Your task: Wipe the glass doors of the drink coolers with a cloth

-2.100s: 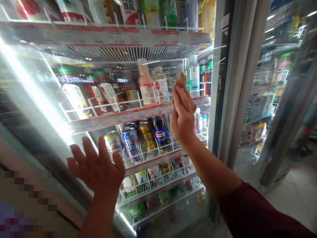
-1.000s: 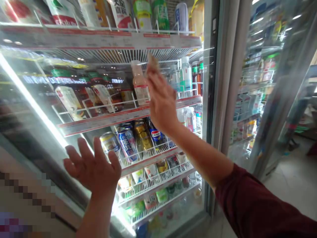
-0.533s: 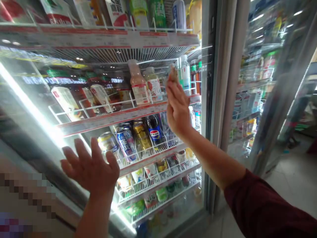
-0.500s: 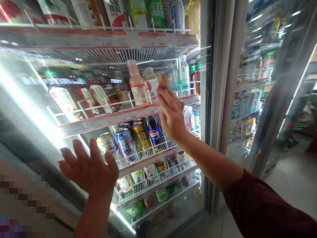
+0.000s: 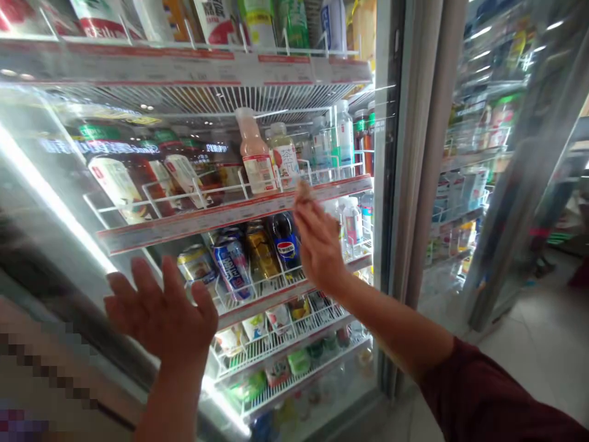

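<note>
My left hand point(image 5: 161, 307) is raised at the lower left with its fingers spread, in front of the left edge of the fridge's glass door point(image 5: 322, 399). It holds nothing that I can see. My right hand point(image 5: 319, 242) is stretched out with its fingers straight and close together, its palm side toward the glass. Beyond its fingertips shows a pale, blurred patch point(image 5: 302, 189); whether this is a reflection or a small cloth, I cannot tell. Behind the glass near that hand stand a pink drink bottle point(image 5: 257, 156) and a dark cola bottle with a blue label point(image 5: 285, 242).
Wire shelves with red-edged price strips point(image 5: 193, 218) hold several bottles, cans point(image 5: 232, 267) and cups. A bright light strip point(image 5: 50, 196) runs along the left side. At right, a metal door frame point(image 5: 421, 153) separates a second glass-fronted fridge point(image 5: 469, 178), with pale floor point(image 5: 529, 350) beyond.
My right hand has moved down the glass, from the bottle shelf to just below its front edge. My left hand stays almost where it was.
</note>
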Demonstrator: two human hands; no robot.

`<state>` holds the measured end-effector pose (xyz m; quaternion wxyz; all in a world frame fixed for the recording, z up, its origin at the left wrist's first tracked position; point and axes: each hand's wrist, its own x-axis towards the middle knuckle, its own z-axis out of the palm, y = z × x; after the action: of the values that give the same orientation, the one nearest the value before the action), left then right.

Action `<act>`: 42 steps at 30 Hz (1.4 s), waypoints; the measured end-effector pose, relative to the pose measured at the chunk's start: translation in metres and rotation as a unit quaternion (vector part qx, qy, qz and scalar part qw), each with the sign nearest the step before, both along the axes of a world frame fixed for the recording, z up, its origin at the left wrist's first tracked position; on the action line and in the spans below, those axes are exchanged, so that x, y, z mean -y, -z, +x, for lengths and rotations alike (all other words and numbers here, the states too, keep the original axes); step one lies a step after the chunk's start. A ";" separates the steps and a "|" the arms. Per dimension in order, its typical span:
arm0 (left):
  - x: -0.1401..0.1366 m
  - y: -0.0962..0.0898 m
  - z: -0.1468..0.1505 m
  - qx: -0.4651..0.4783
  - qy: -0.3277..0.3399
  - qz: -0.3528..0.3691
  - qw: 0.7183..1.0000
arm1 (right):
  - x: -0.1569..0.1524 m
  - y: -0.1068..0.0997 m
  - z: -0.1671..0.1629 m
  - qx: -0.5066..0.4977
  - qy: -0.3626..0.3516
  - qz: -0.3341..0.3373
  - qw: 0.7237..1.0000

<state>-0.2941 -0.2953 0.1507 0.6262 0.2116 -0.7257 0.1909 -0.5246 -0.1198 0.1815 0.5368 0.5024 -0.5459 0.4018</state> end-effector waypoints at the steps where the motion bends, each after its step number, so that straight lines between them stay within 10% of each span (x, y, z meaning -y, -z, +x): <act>1: 0.001 0.000 0.000 0.001 0.001 0.000 1.000 | 0.002 0.010 0.011 -0.045 0.001 0.054 0.998; 5: 0.003 0.001 0.000 -0.009 0.008 0.001 1.000 | -0.004 0.025 0.016 -0.124 -0.003 0.173 0.977; 12: 0.000 0.000 -0.001 -0.009 0.000 -0.012 1.000 | -0.012 -0.004 -0.031 0.055 -0.013 -0.078 0.995; 19: 0.001 -0.001 0.000 -0.006 0.019 0.008 1.000 | -0.005 0.056 0.018 -0.168 -0.014 0.180 0.969; 27: 0.000 -0.001 0.000 -0.006 0.005 0.004 1.000 | -0.016 0.026 -0.022 0.082 -0.028 -0.057 0.995; 34: 0.000 0.000 -0.001 -0.010 0.014 0.009 1.000 | -0.007 0.082 0.027 -0.123 -0.040 0.223 0.966; 42: 0.001 0.001 -0.001 -0.006 0.002 0.010 1.000 | -0.016 0.058 -0.004 0.079 -0.034 -0.056 0.995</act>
<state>-0.2947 -0.2960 0.1496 0.6288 0.2173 -0.7243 0.1811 -0.5282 -0.1039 0.1235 0.5051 0.4566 -0.5460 0.4881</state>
